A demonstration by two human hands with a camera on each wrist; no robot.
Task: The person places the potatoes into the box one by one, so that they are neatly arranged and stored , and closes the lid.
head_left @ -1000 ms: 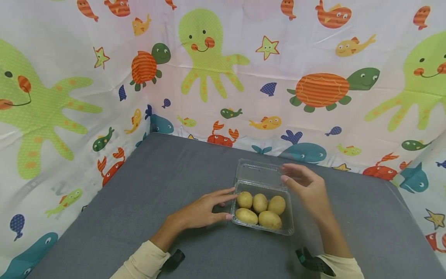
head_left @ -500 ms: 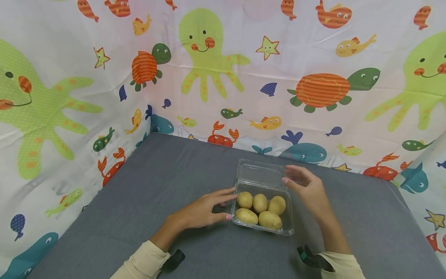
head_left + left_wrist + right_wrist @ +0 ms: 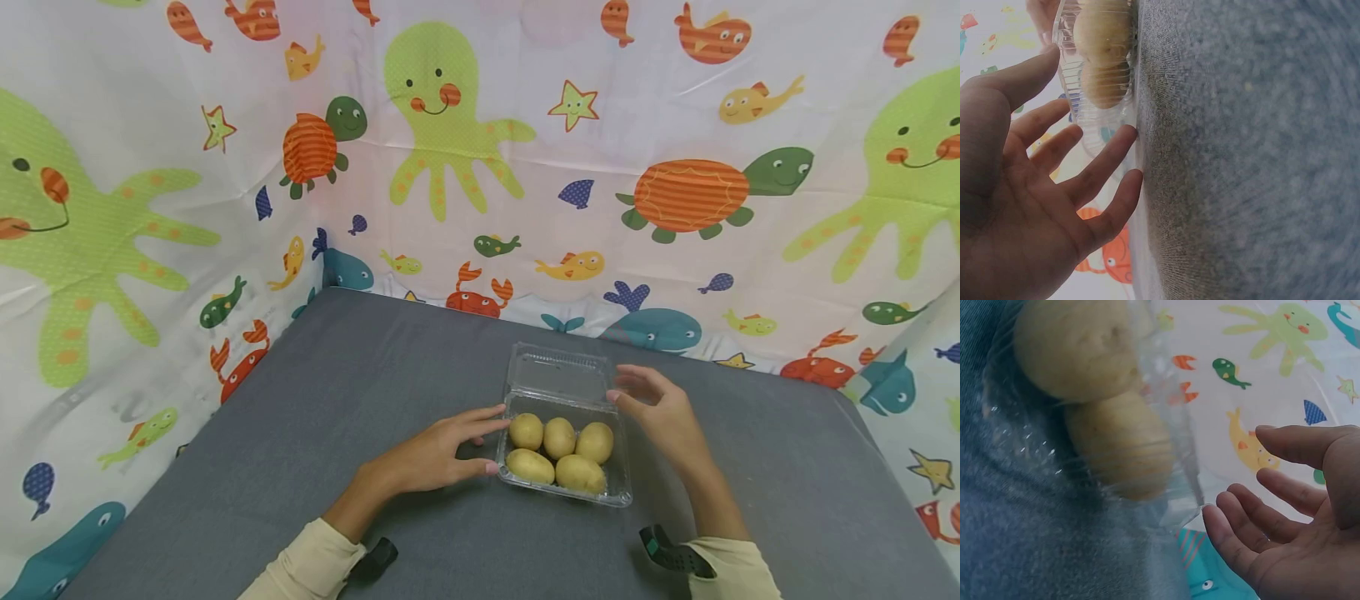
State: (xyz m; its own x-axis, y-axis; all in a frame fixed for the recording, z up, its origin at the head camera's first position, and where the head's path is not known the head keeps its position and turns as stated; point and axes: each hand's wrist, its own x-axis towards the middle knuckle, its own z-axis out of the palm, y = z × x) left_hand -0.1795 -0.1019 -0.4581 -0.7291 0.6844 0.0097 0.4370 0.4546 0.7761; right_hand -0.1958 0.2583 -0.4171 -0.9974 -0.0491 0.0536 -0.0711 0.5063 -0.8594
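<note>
A clear plastic clamshell container [image 3: 618, 467] stands on the grey table with its lid [image 3: 558, 375] folded back. Several yellow potatoes [image 3: 581, 474] lie in its base. At the container's left side is my left hand [image 3: 438, 450], fingers extended, with fingertips and thumb at the wall. The left wrist view shows this hand's spread fingers [image 3: 1100, 172] beside the ribbed wall. My right hand [image 3: 667, 417] hovers by the right side near the hinge, its fingers loosely bent and holding nothing. In the right wrist view, one fingertip [image 3: 1210, 512] appears at or very near the container's corner.
Grey cloth covers the table [image 3: 360, 358]. A white curtain [image 3: 525, 100] printed with sea animals hangs along the back and both sides. Dark straps [image 3: 675, 557] sit at both wrists, by the cream sleeves.
My right hand has shifted slightly down along the container's right side, toward me. The left hand, container and potatoes stay in place; the head view has tilted very slightly.
</note>
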